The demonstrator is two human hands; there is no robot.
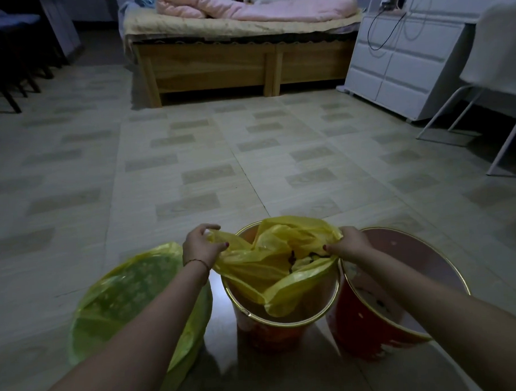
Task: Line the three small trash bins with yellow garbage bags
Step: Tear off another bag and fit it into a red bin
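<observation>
Far left, dark chair legs [12,87] at the edge of the tiled floor [190,168]. Near the bottom-left corner of the floor, left bin [87,315], already lined: yellow bag [180,343] stretched over the rim and draped down the side, partly crossed by the left forearm. Thin bracelet [198,261] on that wrist.

Just right of it, left hand [200,245], thumb and curled fingers pinching the left edge of a second yellow bag [269,271], pulled out past the rim. Middle bin [268,325], orange-red with a gold rim, touching or nearly touching its neighbours; cannot tell which. Second bag bunched over its mouth, far edge raised above the rim, near edge sagging inside, not yet folded over. Something dark in the folds; too dim to identify.

Right hand [351,244] gripping the bag's right edge, fingers closed on the plastic above the gap between middle and right bins. Right bin [375,332], red with a gold rim, unlined, tilted toward the right, pale inside wall showing.

Across the floor, wooden bed [215,67] with a pink quilt [242,6]; to its right a white dresser [398,56] with a black cable [382,33] hanging over it, then a white chair [499,66] at the right edge.
</observation>
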